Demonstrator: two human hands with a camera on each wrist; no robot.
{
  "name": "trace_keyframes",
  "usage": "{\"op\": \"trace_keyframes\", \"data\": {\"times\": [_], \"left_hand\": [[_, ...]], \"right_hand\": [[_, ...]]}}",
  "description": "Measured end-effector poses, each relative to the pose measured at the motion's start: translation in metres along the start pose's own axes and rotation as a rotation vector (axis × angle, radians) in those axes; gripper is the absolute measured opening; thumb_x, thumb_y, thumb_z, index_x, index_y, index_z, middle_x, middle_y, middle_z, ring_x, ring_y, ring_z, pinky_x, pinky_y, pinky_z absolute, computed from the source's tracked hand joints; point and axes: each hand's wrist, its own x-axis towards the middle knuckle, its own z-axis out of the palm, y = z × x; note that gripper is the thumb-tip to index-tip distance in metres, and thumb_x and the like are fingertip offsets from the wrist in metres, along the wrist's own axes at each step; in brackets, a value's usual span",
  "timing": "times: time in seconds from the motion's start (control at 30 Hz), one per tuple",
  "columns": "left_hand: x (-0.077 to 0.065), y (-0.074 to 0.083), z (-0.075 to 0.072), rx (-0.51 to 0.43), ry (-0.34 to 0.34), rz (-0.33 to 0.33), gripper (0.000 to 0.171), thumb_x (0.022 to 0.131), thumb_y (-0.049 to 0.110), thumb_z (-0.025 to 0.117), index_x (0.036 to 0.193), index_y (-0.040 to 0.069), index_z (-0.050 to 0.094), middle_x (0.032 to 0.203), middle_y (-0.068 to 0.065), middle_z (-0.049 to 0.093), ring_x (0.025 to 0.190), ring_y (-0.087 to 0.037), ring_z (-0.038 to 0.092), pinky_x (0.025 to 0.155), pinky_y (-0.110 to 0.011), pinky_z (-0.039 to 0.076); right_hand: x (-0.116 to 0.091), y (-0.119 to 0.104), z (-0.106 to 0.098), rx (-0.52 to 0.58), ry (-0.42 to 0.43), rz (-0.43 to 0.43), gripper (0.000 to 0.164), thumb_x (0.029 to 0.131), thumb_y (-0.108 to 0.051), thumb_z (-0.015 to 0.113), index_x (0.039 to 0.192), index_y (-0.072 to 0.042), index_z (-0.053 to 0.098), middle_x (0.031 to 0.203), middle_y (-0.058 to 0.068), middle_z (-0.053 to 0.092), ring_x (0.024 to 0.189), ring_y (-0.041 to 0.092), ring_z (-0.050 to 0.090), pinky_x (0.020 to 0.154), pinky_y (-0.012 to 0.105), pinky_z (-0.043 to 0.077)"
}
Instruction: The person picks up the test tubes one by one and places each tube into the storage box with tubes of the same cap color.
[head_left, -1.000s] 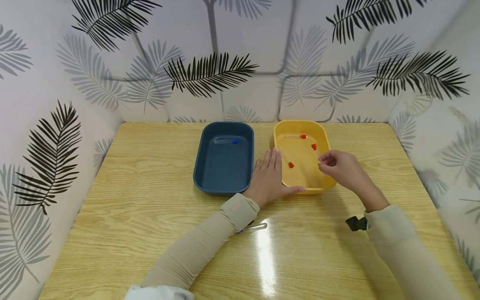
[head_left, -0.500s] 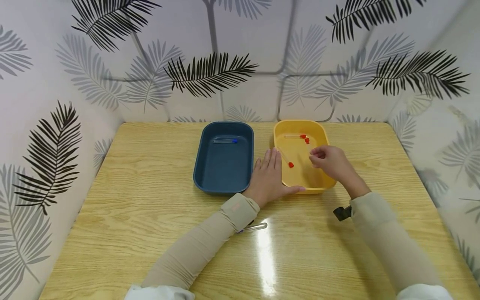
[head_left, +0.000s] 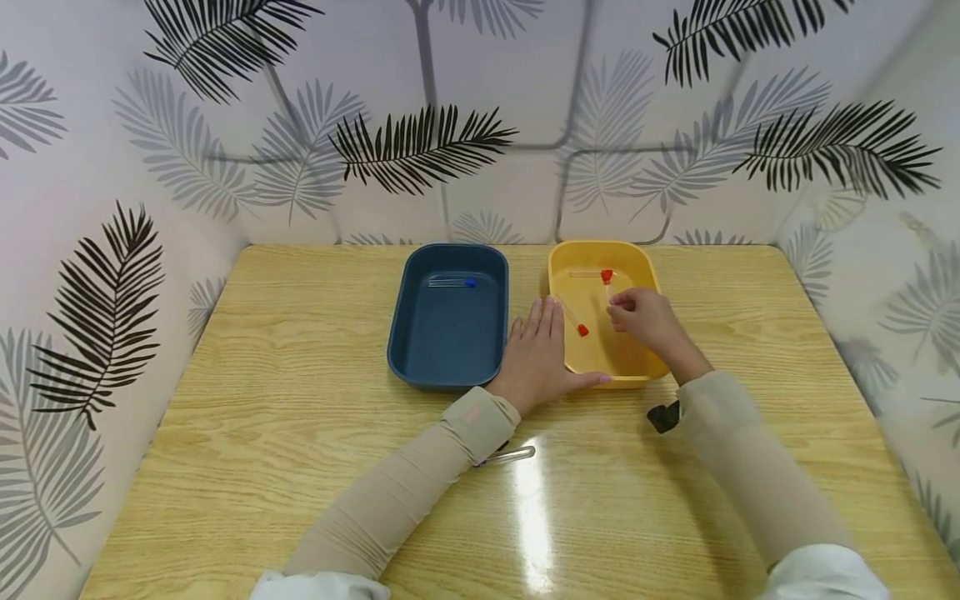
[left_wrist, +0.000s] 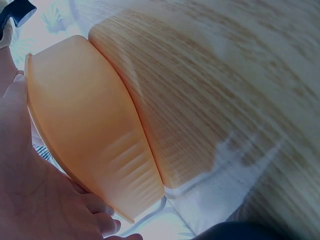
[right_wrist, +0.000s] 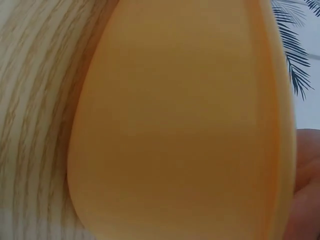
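Note:
My right hand (head_left: pixel 651 321) is over the yellow tray (head_left: pixel 633 380) and pinches a clear tube (head_left: pixel 608 290) by its lower end; the red cap points toward the back. Two other red-capped tubes lie inside: one at the back (head_left: pixel 585 273), one slanting near the left wall (head_left: pixel 573 318). My left hand (head_left: pixel 534 358) rests on the tray's near-left rim with straight fingers. In the left wrist view this hand (left_wrist: pixel 37 192) lies along the rim above the orange-looking outer wall (left_wrist: pixel 95 120). In the right wrist view the tray wall (right_wrist: pixel 175 120) hides most of my right hand (right_wrist: pixel 307 185).
A dark blue tray (head_left: pixel 442 383) stands just left of the yellow one, with a blue-capped tube (head_left: pixel 452 283) inside. Another tube (head_left: pixel 512 456), partly covered by my left sleeve, lies on the wooden table (head_left: pixel 285 358). A leaf-patterned curtain (head_left: pixel 525 192) backs the table.
My right hand has moved left and toward the back within the yellow tray, carrying the red-capped tube up to the rear tube's cap. The left hand has stayed in place.

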Motion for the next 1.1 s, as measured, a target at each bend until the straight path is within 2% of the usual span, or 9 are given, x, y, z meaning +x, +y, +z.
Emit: {"op": "trace_keyframes", "data": {"times": [0.23,0.47,0.73,1.1], "left_hand": [[0.0,0.0,0.0,-0.001,0.001,0.001,0.124,0.064,0.093,0.021,0.149,0.003,0.009,0.154,-0.011,0.007,0.141,-0.026,0.003,0.111,-0.046,0.015],[0.0,0.001,-0.001,0.001,0.003,0.002,0.124,0.064,0.092,0.023,0.149,0.003,0.01,0.154,-0.012,0.008,0.141,-0.026,0.003,0.111,-0.046,0.014],[-0.001,0.001,-0.004,-0.013,-0.002,0.0,0.124,0.064,0.092,0.025,0.148,0.002,0.01,0.154,-0.012,0.009,0.141,-0.026,0.002,0.111,-0.045,0.013],[0.0,0.0,-0.003,-0.025,-0.017,0.003,0.124,0.064,0.092,0.025,0.149,0.002,0.009,0.154,-0.012,0.006,0.141,-0.026,0.0,0.111,-0.046,0.013]], "right_hand": [[0.009,0.009,0.008,-0.005,-0.016,0.04,0.027,0.096,-0.014,0.052,0.11,0.008,0.058,0.09,0.019,0.063,0.078,0.025,0.061,0.073,0.032,0.051],[0.013,0.016,0.015,0.071,-0.028,0.07,0.028,0.096,-0.011,0.051,0.112,0.011,0.056,0.092,0.021,0.061,0.079,0.024,0.062,0.072,0.029,0.054],[0.019,0.019,0.019,0.011,-0.004,0.099,0.03,0.096,-0.019,0.051,0.111,0.005,0.059,0.089,0.015,0.063,0.076,0.021,0.061,0.068,0.024,0.052],[0.018,0.018,0.019,0.012,0.002,0.098,0.031,0.096,-0.021,0.051,0.109,0.005,0.061,0.087,0.014,0.063,0.075,0.021,0.06,0.065,0.023,0.05]]}}
